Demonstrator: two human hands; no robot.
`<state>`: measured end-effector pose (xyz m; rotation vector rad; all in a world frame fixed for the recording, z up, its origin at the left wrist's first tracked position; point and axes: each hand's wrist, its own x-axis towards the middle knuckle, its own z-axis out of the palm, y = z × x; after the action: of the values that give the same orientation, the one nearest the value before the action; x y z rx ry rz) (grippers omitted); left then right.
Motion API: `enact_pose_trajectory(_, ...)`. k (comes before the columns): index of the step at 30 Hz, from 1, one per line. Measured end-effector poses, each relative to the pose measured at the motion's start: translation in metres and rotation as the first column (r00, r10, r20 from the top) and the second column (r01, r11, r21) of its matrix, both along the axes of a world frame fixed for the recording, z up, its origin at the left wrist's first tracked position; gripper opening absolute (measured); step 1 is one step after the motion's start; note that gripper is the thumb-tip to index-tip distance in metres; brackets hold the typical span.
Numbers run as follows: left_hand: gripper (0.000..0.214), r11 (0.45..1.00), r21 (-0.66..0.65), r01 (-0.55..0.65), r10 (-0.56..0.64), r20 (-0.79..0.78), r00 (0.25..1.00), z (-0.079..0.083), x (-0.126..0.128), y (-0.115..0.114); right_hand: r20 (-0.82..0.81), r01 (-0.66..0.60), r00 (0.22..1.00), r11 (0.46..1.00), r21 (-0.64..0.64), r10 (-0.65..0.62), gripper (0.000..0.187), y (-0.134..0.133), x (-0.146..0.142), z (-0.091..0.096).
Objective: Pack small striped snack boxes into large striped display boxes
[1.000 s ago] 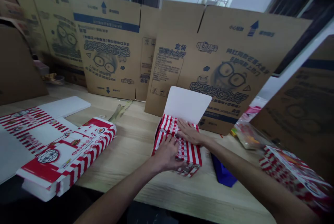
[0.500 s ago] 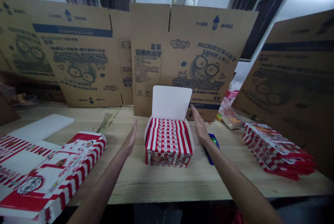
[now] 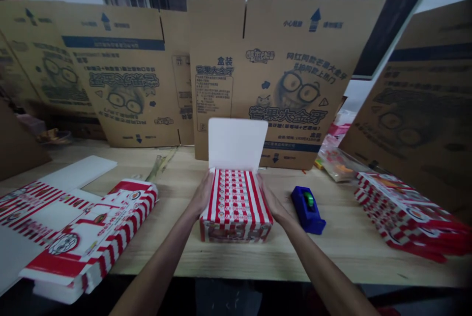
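Observation:
A red-and-white striped box (image 3: 236, 231) stands on the table in front of me, its white lid (image 3: 238, 143) raised at the back. Rows of striped packets (image 3: 236, 193) fill it up to the rim. My left hand (image 3: 202, 193) is laid along the box's left side. Against the right side lies my right hand (image 3: 271, 200), so the box is held between the two palms. The fingers of both hands are partly hidden by the box and blurred.
Flat printed box blanks (image 3: 106, 222) are stacked at the left. To the right are a blue tape dispenser (image 3: 308, 213) and a pile of red-and-white packets (image 3: 409, 215). Large brown cartons (image 3: 287, 60) stand along the back. A clear plastic bag (image 3: 337, 163) lies near them.
Both hands have come inward from either side of the box and now touch its sides. The tape dispenser, partly covered by my right arm before, shows fully.

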<state>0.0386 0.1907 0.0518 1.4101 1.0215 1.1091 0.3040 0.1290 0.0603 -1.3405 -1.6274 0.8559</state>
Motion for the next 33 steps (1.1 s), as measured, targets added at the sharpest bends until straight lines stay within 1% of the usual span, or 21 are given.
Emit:
enact_pose_trajectory(2, 0.053, 0.998, 0.044, -0.054, 0.056, -0.062, 0.996, -0.010, -0.005, -0.002, 0.001, 0.022, 1.000, 1.000, -0.021, -0.022, 0.078, 0.000, 0.000, -0.014)
enact_pose_trajectory(4, 0.050, 0.997, 0.053, -0.054, 0.058, -0.071, 0.996, -0.017, -0.008, -0.003, -0.020, 0.038, 0.999, 0.999, -0.034, -0.038, 0.076, 0.002, 0.001, -0.023)
enact_pose_trajectory(6, 0.050, 0.998, 0.056, -0.034, 0.037, -0.066, 0.997, -0.018, -0.013, 0.000, -0.092, 0.029, 0.995, 0.998, -0.051, -0.034, 0.077, 0.007, 0.003, -0.026)
enact_pose_trajectory(7, 0.054, 0.998, 0.056, -0.019, 0.022, -0.059, 0.998, -0.017, -0.015, 0.002, -0.139, 0.015, 0.990, 0.998, -0.064, -0.024, 0.083, 0.011, 0.004, -0.025)
enact_pose_trajectory(8, 0.061, 0.999, 0.054, -0.007, 0.009, -0.051, 0.999, -0.016, -0.018, 0.005, -0.187, -0.003, 0.982, 0.997, -0.077, -0.012, 0.093, 0.015, 0.006, -0.022)
enact_pose_trajectory(10, 0.085, 0.999, 0.040, 0.024, -0.022, -0.041, 0.999, -0.010, -0.024, 0.012, -0.251, -0.039, 0.968, 0.996, -0.085, 0.016, 0.114, 0.024, 0.010, -0.015)
enact_pose_trajectory(12, 0.112, 0.997, 0.027, 0.070, -0.068, -0.056, 0.996, -0.003, -0.028, 0.021, -0.267, -0.111, 0.959, 0.992, -0.056, 0.092, 0.127, 0.032, 0.014, -0.006)
enact_pose_trajectory(13, 0.121, 0.995, 0.027, 0.097, -0.095, -0.074, 0.993, 0.000, -0.029, 0.025, -0.268, -0.165, 0.951, 0.986, -0.028, 0.151, 0.127, 0.036, 0.016, -0.002)
enact_pose_trajectory(15, 0.129, 0.986, 0.055, 0.159, -0.153, -0.103, 0.983, 0.006, -0.029, 0.031, -0.261, -0.255, 0.932, 0.967, 0.026, 0.253, 0.116, 0.040, 0.019, 0.003)
enact_pose_trajectory(16, 0.128, 0.979, 0.078, 0.188, -0.179, -0.113, 0.977, 0.008, -0.030, 0.033, -0.251, -0.271, 0.929, 0.962, 0.039, 0.272, 0.107, 0.041, 0.020, 0.004)
enact_pose_trajectory(18, 0.114, 0.964, 0.114, 0.239, -0.223, -0.131, 0.966, 0.012, -0.031, 0.033, -0.223, -0.250, 0.942, 0.968, 0.033, 0.251, 0.088, 0.039, 0.024, 0.004)
enact_pose_trajectory(20, 0.089, 0.953, 0.123, 0.276, -0.255, -0.163, 0.953, 0.015, -0.036, 0.032, -0.193, -0.218, 0.957, 0.976, 0.003, 0.214, 0.072, 0.036, 0.029, 0.002)
enact_pose_trajectory(22, 0.061, 0.948, 0.101, 0.301, -0.276, -0.205, 0.939, 0.021, -0.043, 0.032, -0.148, -0.205, 0.969, 0.978, -0.036, 0.197, 0.062, 0.032, 0.038, 0.002)
enact_pose_trajectory(24, 0.044, 0.948, 0.069, 0.311, -0.286, -0.244, 0.927, 0.028, -0.049, 0.032, -0.079, -0.208, 0.976, 0.975, -0.074, 0.202, 0.059, 0.030, 0.046, 0.004)
enact_pose_trajectory(25, 0.042, 0.950, 0.056, 0.307, -0.283, -0.266, 0.922, 0.031, -0.051, 0.032, -0.035, -0.214, 0.977, 0.973, -0.091, 0.211, 0.061, 0.029, 0.050, 0.007)
enact_pose_trajectory(28, 0.047, 0.961, 0.045, 0.274, -0.245, -0.332, 0.911, 0.040, -0.046, 0.026, 0.166, -0.203, 0.960, 0.968, -0.149, 0.226, 0.070, 0.025, 0.050, 0.015)
enact_pose_trajectory(29, 0.051, 0.964, 0.063, 0.258, -0.212, -0.401, 0.891, 0.042, -0.041, 0.020, 0.264, -0.173, 0.941, 0.971, -0.164, 0.212, 0.073, 0.021, 0.045, 0.019)
enact_pose_trajectory(30, 0.054, 0.963, 0.099, 0.250, -0.167, -0.511, 0.844, 0.043, -0.035, 0.012, 0.365, -0.138, 0.911, 0.976, -0.166, 0.191, 0.076, 0.016, 0.039, 0.022)
enact_pose_trajectory(31, 0.056, 0.955, 0.148, 0.258, -0.105, -0.644, 0.758, 0.043, -0.028, 0.002, 0.455, -0.110, 0.875, 0.984, -0.142, 0.164, 0.076, 0.009, 0.030, 0.025)
enact_pose_trajectory(32, 0.054, 0.935, 0.201, 0.292, -0.032, -0.773, 0.634, 0.043, -0.022, -0.010, 0.524, -0.104, 0.840, 0.989, -0.101, 0.142, 0.073, 0.001, 0.021, 0.028)
enact_pose_trajectory(33, 0.049, 0.907, 0.236, 0.348, 0.039, -0.871, 0.489, 0.043, -0.016, -0.023, 0.568, -0.127, 0.811, 0.990, -0.062, 0.139, 0.065, -0.008, 0.012, 0.031)
